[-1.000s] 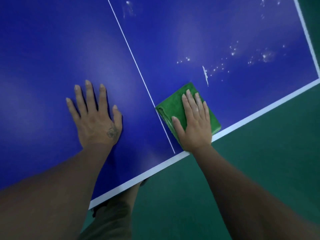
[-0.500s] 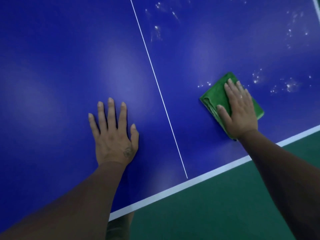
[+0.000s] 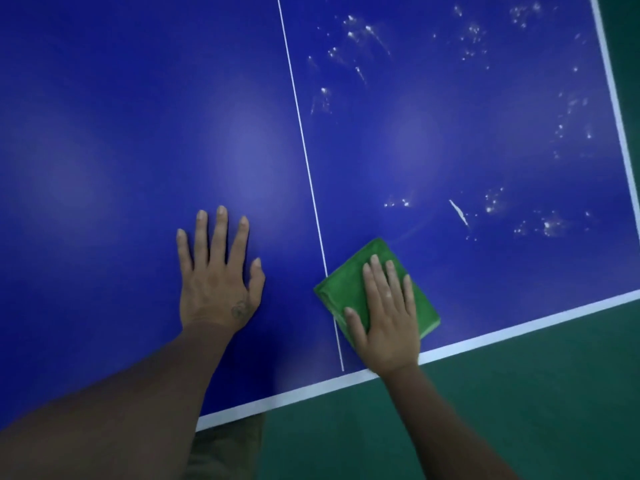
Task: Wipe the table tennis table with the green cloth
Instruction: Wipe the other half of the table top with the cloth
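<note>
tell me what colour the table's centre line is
White centre line on blue table; head view.

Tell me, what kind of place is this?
Probably a sports or games room: a blue table tennis table with a white centre line and white edge stripe, above a green floor.

Single view, head-worn, wide-angle. It looks steeply down and forward over the near end of the blue surface (image 3: 121, 133), from above its white end edge (image 3: 519, 329). Close range: both forearms (image 3: 138, 393) enter from the bottom of frame, with the left hand (image 3: 216, 282) and right hand (image 3: 388, 317) at lower centre. The frame is rolled, so the centre line (image 3: 302, 140) leans left going up. Green floor (image 3: 519, 410) fills the lower right.
</note>
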Motion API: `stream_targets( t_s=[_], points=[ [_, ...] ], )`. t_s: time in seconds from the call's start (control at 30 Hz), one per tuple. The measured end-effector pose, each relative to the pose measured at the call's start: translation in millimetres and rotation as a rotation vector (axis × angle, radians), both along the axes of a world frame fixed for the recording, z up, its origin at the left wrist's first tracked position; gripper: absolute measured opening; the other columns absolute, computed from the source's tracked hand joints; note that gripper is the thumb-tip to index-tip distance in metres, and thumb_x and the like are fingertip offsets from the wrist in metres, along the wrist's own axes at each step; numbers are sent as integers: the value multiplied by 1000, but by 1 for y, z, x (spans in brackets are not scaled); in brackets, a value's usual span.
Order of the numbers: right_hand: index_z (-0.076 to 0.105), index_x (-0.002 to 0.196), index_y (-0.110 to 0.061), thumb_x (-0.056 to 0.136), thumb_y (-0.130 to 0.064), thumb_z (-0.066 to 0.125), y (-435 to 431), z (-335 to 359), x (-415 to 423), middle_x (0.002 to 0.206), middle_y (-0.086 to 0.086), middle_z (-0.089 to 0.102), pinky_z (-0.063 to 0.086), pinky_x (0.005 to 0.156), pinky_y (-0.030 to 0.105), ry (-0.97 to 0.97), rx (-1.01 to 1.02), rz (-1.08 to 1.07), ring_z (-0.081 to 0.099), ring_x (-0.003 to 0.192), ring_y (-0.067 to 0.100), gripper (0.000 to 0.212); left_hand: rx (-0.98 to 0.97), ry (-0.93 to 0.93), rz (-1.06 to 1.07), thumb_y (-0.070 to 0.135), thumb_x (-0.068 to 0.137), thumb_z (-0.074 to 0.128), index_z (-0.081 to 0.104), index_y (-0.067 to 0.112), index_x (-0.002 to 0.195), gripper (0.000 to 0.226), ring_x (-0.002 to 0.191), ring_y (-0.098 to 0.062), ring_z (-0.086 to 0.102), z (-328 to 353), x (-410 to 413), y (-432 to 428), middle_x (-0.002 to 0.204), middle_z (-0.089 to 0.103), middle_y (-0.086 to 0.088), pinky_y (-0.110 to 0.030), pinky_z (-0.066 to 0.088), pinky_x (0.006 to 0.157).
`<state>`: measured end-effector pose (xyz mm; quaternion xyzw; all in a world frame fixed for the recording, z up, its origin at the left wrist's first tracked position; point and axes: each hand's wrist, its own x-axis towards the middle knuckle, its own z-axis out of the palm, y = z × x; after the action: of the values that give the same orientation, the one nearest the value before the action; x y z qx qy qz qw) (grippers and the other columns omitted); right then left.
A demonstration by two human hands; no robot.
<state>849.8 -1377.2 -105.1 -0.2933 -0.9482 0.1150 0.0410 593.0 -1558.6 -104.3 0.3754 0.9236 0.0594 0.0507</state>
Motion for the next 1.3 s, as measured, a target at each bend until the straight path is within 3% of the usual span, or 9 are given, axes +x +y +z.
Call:
stream_targets(
  t_s=[0.23, 0.63, 0.97, 1.1, 1.3],
  points=[
    [40, 167, -11, 108, -52, 54, 83, 10, -52, 178, 0, 31, 23, 133, 60, 22, -43, 359, 26, 166, 28, 73, 51, -24, 15, 44, 108, 39, 31, 13, 170, 70, 167, -39, 8, 3, -3, -1, 180, 15, -14, -68, 11, 131],
    [35, 169, -11, 108, -51, 54, 179, 12, -104, 179, 1, 28, 18, 135, 57, 1, -4, 546, 22, 167, 28, 76, 59, -52, 23, 48, 108, 36, 32, 15, 170, 71, 168, -36, 8, 4, -3, 1, 181, 13, -9, -66, 8, 133],
    [32, 171, -15, 111, -51, 48, 216, 20, -134, 179, -2, 28, 18, 135, 53, 19, 57, 418, 19, 168, 23, 71, 117, 28, 45, 44, 110, 38, 40, 14, 167, 65, 167, -34, 18, 12, 9, 7, 178, 25, -10, -61, 15, 133],
    [22, 174, -17, 113, -55, 37, 187, 24, -119, 182, -4, 16, 7, 137, 49, -51, 19, 257, 8, 169, 19, 73, 105, -44, 273, 45, 109, 39, 39, 8, 166, 68, 166, -36, 16, 20, 48, 31, 178, 25, -15, -55, 8, 136],
    [20, 174, -16, 113, -57, 36, 136, 19, -1, 182, -5, 14, 13, 136, 52, -43, -25, 234, 6, 170, 18, 75, 72, -158, 598, 51, 111, 31, 16, 7, 172, 77, 169, -31, 1, 27, 173, 121, 182, 7, -10, -54, 4, 136]
  ],
)
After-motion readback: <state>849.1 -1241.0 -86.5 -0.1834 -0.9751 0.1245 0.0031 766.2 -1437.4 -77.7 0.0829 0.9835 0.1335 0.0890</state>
